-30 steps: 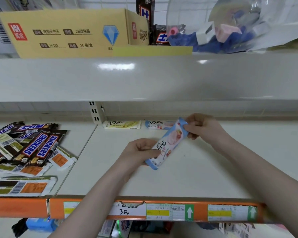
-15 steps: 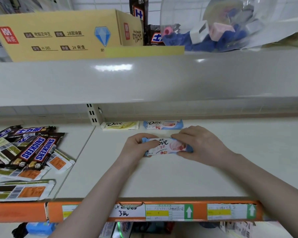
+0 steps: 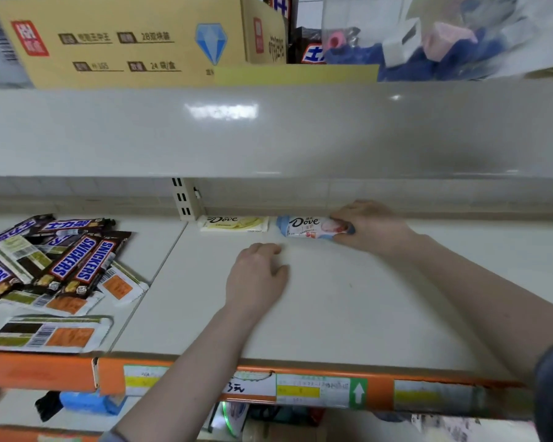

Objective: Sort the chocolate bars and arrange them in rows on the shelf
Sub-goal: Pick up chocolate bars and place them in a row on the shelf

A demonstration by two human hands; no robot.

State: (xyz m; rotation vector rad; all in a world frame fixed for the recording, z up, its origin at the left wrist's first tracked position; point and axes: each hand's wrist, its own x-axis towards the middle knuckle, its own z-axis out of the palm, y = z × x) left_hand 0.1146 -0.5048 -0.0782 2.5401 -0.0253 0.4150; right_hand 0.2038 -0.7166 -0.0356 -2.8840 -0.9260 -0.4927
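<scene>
Because the task wants like bars lined up in rows, the blue-and-pink bar [image 3: 313,227] sits at the back of the shelf [image 3: 348,314], just beside the yellow bar [image 3: 233,223], apparently on top of a matching one, though that cannot be told for sure. The right hand [image 3: 369,226] curls its fingers round the bar's right end, pinching it in place. The left hand [image 3: 257,275] holds nothing, its fingers loosely bent over bare shelf. A mixed heap of bars [image 3: 55,266] waits unsorted to the left.
</scene>
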